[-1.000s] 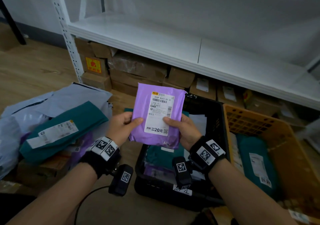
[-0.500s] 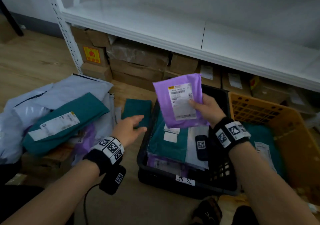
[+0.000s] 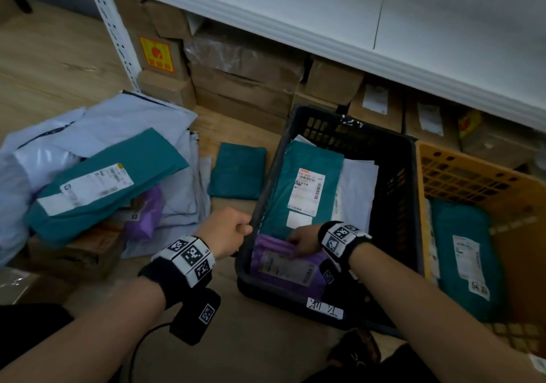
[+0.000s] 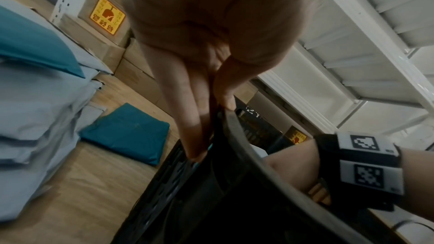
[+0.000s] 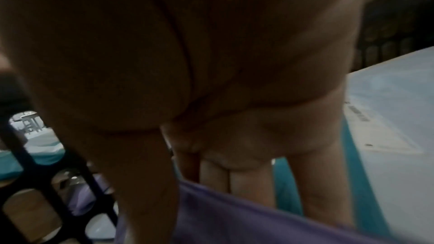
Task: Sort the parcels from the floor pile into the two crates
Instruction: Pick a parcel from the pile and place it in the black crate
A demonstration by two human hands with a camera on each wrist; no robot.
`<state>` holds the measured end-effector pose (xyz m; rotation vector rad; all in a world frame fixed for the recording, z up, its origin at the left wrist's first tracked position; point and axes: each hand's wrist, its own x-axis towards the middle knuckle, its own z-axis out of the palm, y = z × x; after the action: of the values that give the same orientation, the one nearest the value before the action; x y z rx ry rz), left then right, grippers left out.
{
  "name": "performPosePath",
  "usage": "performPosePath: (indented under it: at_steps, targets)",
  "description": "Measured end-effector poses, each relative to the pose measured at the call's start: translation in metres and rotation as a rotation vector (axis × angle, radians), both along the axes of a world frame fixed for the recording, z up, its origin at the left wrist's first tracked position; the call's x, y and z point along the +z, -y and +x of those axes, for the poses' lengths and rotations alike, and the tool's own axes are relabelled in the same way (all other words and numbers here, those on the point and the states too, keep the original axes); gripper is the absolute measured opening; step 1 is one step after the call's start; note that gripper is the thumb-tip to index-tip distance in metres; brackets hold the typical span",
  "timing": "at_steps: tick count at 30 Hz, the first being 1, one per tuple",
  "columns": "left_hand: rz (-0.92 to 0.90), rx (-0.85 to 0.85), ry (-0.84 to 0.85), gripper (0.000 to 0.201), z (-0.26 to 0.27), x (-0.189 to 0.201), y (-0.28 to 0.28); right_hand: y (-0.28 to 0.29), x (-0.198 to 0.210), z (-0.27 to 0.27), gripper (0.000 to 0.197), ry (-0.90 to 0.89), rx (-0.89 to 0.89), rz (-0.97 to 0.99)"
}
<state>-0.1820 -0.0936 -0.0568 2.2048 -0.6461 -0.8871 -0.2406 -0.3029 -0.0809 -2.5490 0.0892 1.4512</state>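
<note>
**Purple parcel set into the black crate**

The purple parcel (image 3: 288, 266) lies flat at the near end of the black crate (image 3: 404, 205), label side up. Its long axis seems to run across the crate, side wall to side wall, though the right wrist covers one end and the view is dim. It rests partly on a teal parcel (image 3: 307, 181), whose long axis runs the other way, toward the shelf (image 3: 325, 13).

The right hand (image 3: 302, 241) reaches down into the crate, wrist above, fingers pointing down. Its grip is on the far edge of the purple parcel: in the right wrist view the thumb (image 5: 140, 183) lies on one side of the purple film and the fingers on the other.

The left hand (image 3: 229, 232) is curled over the crate's left rim. In the left wrist view its grip is closed on that rim, fingers (image 4: 187, 114) down the outside wall and thumb on the edge.

The orange crate (image 3: 472, 176) stands just beside the black one and holds another teal parcel. The floor pile (image 3: 97, 176) lies left of the crates.
</note>
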Motion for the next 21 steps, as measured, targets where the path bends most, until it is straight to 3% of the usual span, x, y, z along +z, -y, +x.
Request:
performPosePath:
  at_steps: [5, 10, 17, 21]
  targets:
    - [-0.066, 0.028, -0.067, 0.026, 0.002, -0.001, -0.003, 0.003, -0.008, 0.018, 0.047, -0.020, 0.083, -0.095]
    - [-0.073, 0.019, -0.074, 0.028, 0.002, -0.003, -0.005, -0.007, -0.031, 0.022, 0.046, -0.134, 0.140, -0.054]
    - [-0.087, 0.014, -0.079, 0.029, 0.000, -0.004, -0.005, -0.017, -0.056, 0.021, 0.051, 0.003, 0.244, -0.259]
    - [-0.081, 0.041, -0.096, 0.029, -0.001, -0.002, -0.005, -0.026, -0.057, 0.021, 0.038, 0.127, 0.262, -0.351]
